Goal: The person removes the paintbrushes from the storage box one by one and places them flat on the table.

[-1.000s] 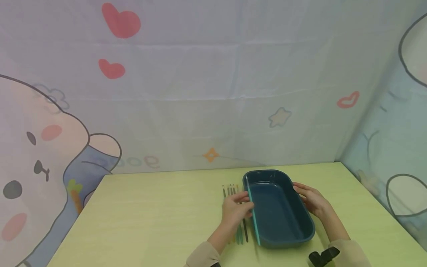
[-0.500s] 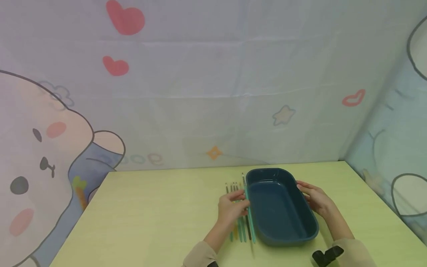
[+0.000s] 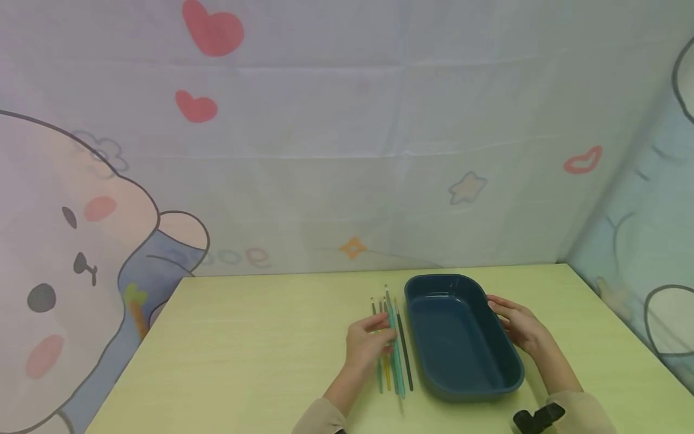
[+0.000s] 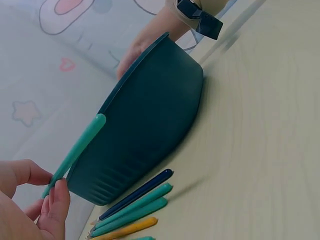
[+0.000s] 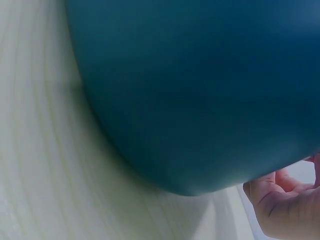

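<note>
My left hand (image 3: pixel 368 343) pinches a teal paintbrush (image 4: pixel 82 147) between thumb and fingers, its rounded handle end pointing back toward me. The brush is raised over a row of paintbrushes on the table: a dark blue one (image 4: pixel 137 195), teal ones (image 4: pixel 155 194) and a yellow one (image 4: pixel 131 230). Right of them stands a deep blue rectangular dish (image 3: pixel 461 337), its inside bare. My right hand (image 3: pixel 520 325) holds the dish by its far right side, fingers at the rim; in the right wrist view that hand (image 5: pixel 290 210) shows beyond the wall.
The pale yellow-green table (image 3: pixel 260 343) stretches left of the brushes. A patterned cloth backdrop (image 3: pixel 325 150) rises behind its far edge, and another cloth side (image 3: pixel 650 241) borders the right. Black camera mounts sit on the wrists, the right one (image 3: pixel 538 418) near the dish.
The left hand has carried the teal paintbrush leftward, from along the dish's left rim to over the other brushes. The right hand stays at the dish's side. The head view has shifted slightly.
</note>
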Demonstrator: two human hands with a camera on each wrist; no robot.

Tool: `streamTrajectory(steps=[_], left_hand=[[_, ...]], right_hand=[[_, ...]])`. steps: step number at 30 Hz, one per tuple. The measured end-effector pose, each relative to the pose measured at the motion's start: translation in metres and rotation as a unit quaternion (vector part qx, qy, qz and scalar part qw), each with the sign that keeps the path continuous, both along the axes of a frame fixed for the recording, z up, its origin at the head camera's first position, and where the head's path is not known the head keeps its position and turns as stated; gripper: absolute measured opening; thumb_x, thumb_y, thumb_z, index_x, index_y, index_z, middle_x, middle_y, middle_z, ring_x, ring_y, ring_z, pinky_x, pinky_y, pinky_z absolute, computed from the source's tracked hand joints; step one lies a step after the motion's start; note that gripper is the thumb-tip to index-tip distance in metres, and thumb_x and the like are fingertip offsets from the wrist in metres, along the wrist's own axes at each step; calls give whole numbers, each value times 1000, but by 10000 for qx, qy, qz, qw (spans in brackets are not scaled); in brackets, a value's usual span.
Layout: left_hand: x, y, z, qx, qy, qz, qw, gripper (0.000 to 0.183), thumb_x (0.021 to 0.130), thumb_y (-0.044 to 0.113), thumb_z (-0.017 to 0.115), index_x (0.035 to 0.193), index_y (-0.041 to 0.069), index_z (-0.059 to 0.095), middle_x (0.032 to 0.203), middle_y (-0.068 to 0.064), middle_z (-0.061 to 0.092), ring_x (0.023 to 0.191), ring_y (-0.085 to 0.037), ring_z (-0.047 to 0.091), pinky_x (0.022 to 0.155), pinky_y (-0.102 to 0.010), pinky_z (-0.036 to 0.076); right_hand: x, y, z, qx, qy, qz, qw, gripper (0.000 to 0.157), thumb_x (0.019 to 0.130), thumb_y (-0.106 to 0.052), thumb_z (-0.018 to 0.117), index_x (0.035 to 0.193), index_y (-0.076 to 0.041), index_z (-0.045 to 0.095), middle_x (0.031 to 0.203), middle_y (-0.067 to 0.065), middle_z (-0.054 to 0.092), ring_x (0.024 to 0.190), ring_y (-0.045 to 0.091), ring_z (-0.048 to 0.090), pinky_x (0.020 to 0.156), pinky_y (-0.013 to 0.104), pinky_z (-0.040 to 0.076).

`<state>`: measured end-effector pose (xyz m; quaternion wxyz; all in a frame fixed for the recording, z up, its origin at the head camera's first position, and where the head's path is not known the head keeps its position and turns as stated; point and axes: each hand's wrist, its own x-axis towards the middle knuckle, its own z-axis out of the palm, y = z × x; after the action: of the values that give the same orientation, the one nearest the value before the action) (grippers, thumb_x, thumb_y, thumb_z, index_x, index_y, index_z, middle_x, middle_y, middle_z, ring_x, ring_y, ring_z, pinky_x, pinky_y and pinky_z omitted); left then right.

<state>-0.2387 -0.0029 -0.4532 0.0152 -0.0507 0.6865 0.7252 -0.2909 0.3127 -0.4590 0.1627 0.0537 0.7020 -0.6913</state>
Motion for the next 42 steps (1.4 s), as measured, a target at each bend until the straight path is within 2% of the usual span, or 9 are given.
streamTrajectory(steps=[10, 16, 21, 26, 28, 33, 35, 39, 42], left_hand=[[-2, -12, -6, -35, -242, 209, 9995, 49, 72, -3, 63, 121, -3, 62, 111, -21, 67, 70, -14, 68, 63, -25, 60], [-6, -17, -12, -36, -354, 306, 9989, 47, 76, -1, 64, 123, -4, 60, 113, -22, 66, 75, -15, 70, 68, -26, 61], [-7, -20, -15, -141, -379, 370, 9985, 47, 75, -1, 63, 122, -5, 60, 112, -22, 66, 72, -11, 67, 67, -26, 61], [-9, -21, -18, -243, -305, 366, 9986, 45, 75, -2, 63, 120, -6, 61, 110, -23, 65, 73, -10, 66, 67, -27, 61], [-9, -22, -20, -318, -271, 373, 9984, 45, 75, -2, 64, 120, -6, 61, 109, -22, 66, 73, -11, 66, 66, -27, 61], [-13, -23, -25, -657, -166, 460, 9966, 43, 75, -1, 65, 118, -5, 63, 105, -19, 68, 76, -13, 68, 64, -26, 61], [-15, -23, -28, -742, -123, 476, 9960, 42, 75, -1, 65, 117, -6, 63, 103, -18, 69, 74, -13, 67, 63, -25, 60], [-17, -22, -33, -844, -21, 496, 9952, 41, 73, -2, 65, 114, -8, 64, 99, -18, 69, 67, -11, 66, 59, -24, 59], [-18, -23, -34, -980, 22, 551, 9937, 40, 73, -2, 66, 113, -8, 65, 97, -17, 70, 64, -10, 65, 58, -23, 59]], right_hand=[[0, 1, -2, 47, 55, 37, 10000, 42, 98, -33, 53, 138, -23, 48, 94, -21, 61, 87, 2, 63, 77, 25, 56], [-2, 1, -2, -38, 42, 21, 10000, 22, 98, -33, 53, 119, -35, 57, 94, -21, 62, 87, 2, 63, 77, 25, 56], [-1, 1, -3, -116, 36, 31, 9999, 24, 98, -33, 54, 121, -34, 57, 94, -21, 62, 87, 3, 63, 76, 25, 56], [-1, 0, -2, -136, -26, -50, 9999, 14, 97, -33, 54, 109, -39, 59, 93, -21, 62, 86, 3, 63, 76, 25, 56], [-1, 0, -2, -132, -32, -51, 9999, 16, 97, -33, 54, 113, -38, 58, 93, -21, 62, 86, 2, 63, 76, 25, 56], [0, -1, -3, -152, -10, 31, 9999, 34, 97, -34, 54, 131, -28, 52, 95, -21, 62, 88, 1, 63, 78, 25, 56], [-1, 0, -3, -216, -19, 14, 9998, 29, 98, -33, 54, 126, -31, 54, 95, -21, 62, 88, 2, 63, 77, 25, 56], [-1, 0, -4, -310, -24, -44, 9995, 12, 98, -31, 54, 107, -38, 59, 93, -20, 63, 86, 2, 63, 76, 25, 56], [-1, 0, -4, -329, 4, -7, 9995, 12, 98, -31, 53, 105, -38, 59, 93, -20, 63, 87, 3, 62, 76, 25, 56]])
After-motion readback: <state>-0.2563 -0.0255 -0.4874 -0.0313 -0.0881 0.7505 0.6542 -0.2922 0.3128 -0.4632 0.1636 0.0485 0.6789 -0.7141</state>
